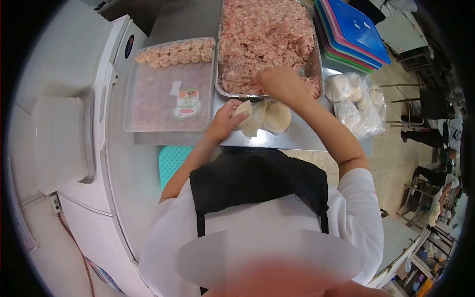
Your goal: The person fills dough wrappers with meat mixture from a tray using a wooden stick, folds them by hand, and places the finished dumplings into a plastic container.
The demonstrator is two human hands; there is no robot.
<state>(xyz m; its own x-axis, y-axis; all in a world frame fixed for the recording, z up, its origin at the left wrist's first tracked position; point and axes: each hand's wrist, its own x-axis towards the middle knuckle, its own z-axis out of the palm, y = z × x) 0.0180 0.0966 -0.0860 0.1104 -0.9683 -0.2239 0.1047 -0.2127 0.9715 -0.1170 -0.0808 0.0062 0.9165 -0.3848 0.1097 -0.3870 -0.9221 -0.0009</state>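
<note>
My left hand (228, 120) holds a thin, pale dough wrapper (242, 110) between thumb and fingers, just below the metal tray. More wrappers (276, 118) lie to its right on the steel table (198, 139). Over the lower part of the tray (320, 74) of ground meat (267, 34), my right hand (281, 85) is closed at the meat's surface; whatever its fingers hold is hidden. Left of the tray, a clear plastic container (129, 106) has rows of filled dumplings (174, 53) along its far side.
Stacked coloured lids (354, 29) stand at the upper right, above a plastic bag of round dough pieces (357, 106). A white refrigerator (126, 163) is on the left, with a turquoise perforated surface (170, 162) below the table edge. Metal racks are at far right.
</note>
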